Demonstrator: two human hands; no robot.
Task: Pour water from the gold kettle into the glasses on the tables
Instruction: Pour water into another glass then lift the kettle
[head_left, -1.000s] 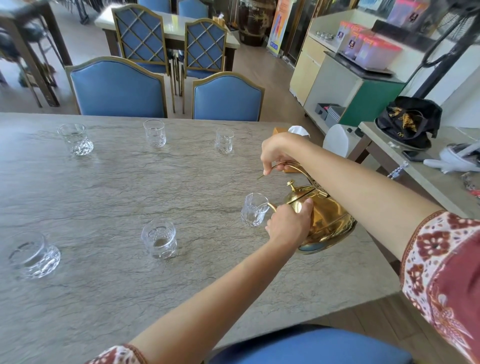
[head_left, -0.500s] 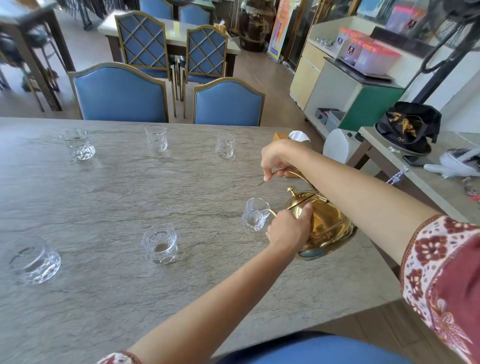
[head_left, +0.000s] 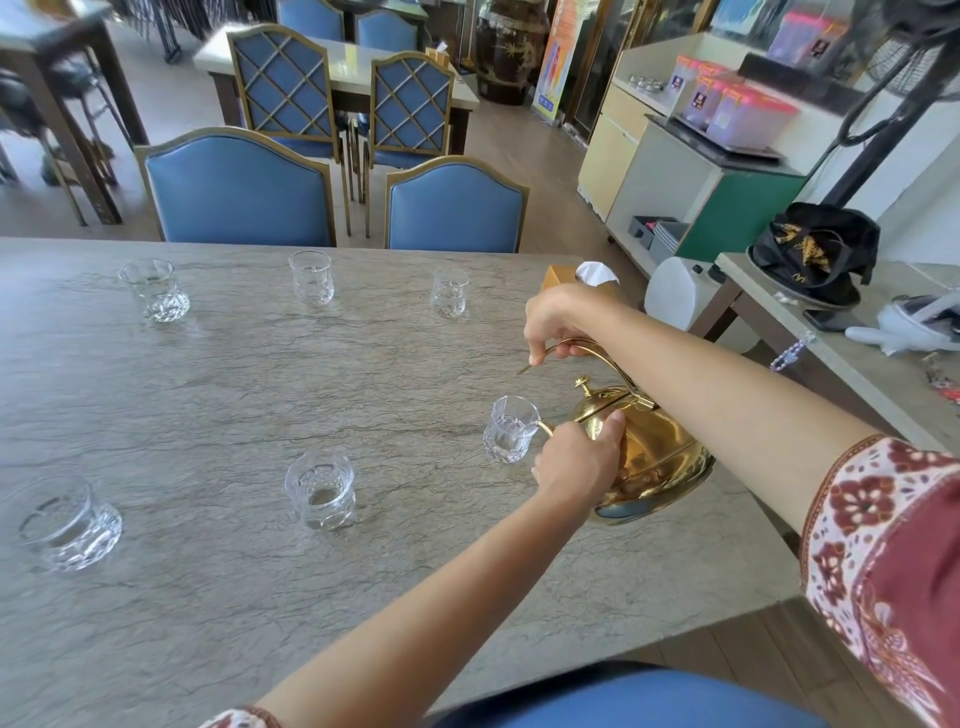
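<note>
The gold kettle (head_left: 657, 457) is tilted left over the grey stone table (head_left: 218, 395), its thin spout at the rim of a small cut glass (head_left: 511, 428). My right hand (head_left: 558, 325) grips the kettle's curved handle from above. My left hand (head_left: 579, 462) rests against the kettle's side near the lid, thumb on the lid edge. Several more glasses stand on the table: one near the middle front (head_left: 321, 488), one at the front left (head_left: 65, 522), and three in a far row (head_left: 155, 290) (head_left: 310, 277) (head_left: 449, 292).
Two blue chairs (head_left: 234, 192) (head_left: 456, 205) stand at the table's far side, and a blue seat (head_left: 639, 699) is below me. A tissue box (head_left: 571, 274) sits at the far right corner. A side table (head_left: 852, 364) with a black cap stands to the right.
The view has shifted slightly. The kettle stays tilted at the same glass, with both hands in the same hold.
</note>
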